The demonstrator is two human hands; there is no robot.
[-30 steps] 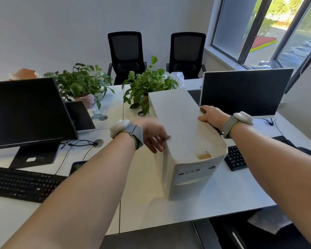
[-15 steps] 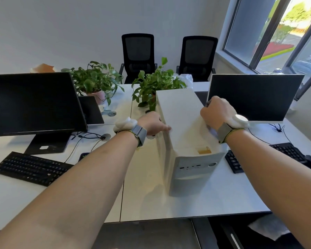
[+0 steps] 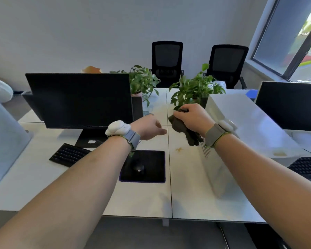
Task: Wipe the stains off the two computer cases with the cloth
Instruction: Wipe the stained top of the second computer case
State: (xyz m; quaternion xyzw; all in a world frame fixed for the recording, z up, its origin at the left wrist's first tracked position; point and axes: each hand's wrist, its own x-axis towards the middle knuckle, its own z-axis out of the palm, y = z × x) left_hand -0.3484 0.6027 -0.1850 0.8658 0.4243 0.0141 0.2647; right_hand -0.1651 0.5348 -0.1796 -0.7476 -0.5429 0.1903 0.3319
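Our right hand (image 3: 193, 119) clutched the cloth (image 3: 185, 131) left of the computer case (image 3: 250, 123); our left hand (image 3: 147, 128) hung relaxed beside it.

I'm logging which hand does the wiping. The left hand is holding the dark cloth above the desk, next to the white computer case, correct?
Not quite. The head view shows the right hand gripping the dark cloth above the desk, beside the white computer case. The left hand holds nothing.
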